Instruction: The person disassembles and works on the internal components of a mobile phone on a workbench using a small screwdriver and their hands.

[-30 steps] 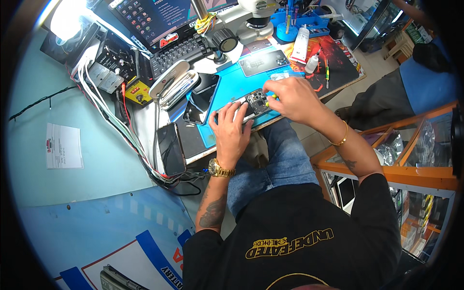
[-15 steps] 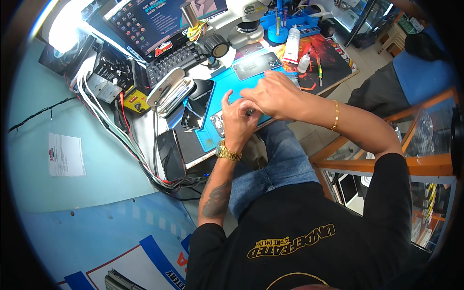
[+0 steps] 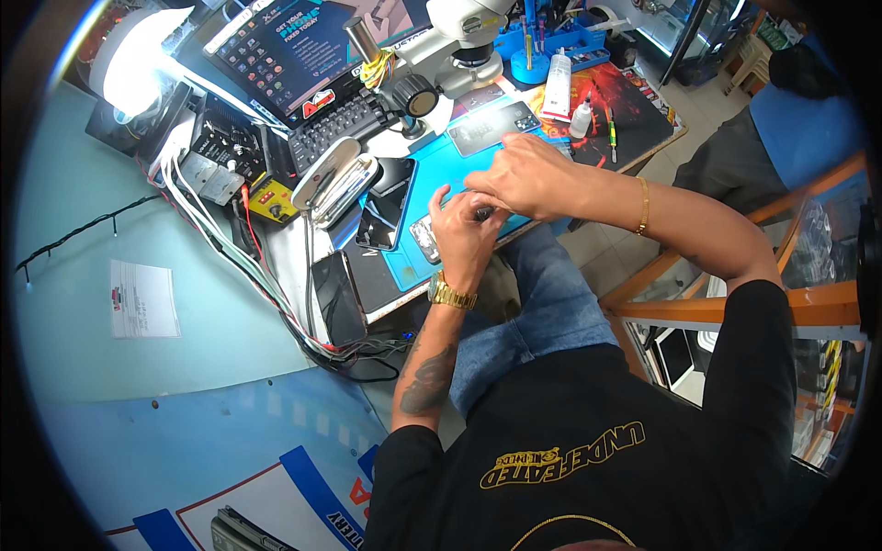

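Head view: I see my left hand (image 3: 462,237) and right hand (image 3: 522,176) pressed together over a small phone part (image 3: 424,237) on the blue mat (image 3: 432,174) — whether fingers pinch it, I cannot tell — microscope (image 3: 464,41) beyond.

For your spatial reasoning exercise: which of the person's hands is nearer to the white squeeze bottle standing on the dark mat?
Right. The right hand lies just below the white squeeze bottle, with a gap between them. The left hand sits farther down and left, on the blue mat.
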`<action>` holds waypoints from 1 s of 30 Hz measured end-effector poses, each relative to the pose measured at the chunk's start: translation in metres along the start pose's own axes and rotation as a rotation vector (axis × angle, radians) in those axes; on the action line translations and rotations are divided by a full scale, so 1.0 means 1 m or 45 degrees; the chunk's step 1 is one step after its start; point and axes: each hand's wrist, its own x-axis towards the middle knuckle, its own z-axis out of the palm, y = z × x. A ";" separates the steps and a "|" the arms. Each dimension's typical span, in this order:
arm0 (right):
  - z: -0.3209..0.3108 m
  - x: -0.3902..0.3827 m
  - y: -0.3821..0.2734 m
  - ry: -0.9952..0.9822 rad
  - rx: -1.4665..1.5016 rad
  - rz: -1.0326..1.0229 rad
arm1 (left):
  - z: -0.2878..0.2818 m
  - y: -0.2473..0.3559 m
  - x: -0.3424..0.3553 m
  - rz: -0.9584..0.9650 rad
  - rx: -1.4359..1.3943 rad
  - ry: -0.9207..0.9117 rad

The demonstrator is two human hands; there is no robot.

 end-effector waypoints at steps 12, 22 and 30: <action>-0.010 0.002 -0.005 0.066 0.226 -0.081 | -0.037 -0.001 -0.009 -0.191 -0.107 -0.312; 0.002 0.004 -0.002 0.176 0.146 -0.023 | -0.009 -0.007 0.008 0.075 -0.071 -0.092; 0.009 -0.003 -0.002 0.316 0.303 -0.013 | -0.005 -0.014 0.003 -0.455 -0.593 -0.280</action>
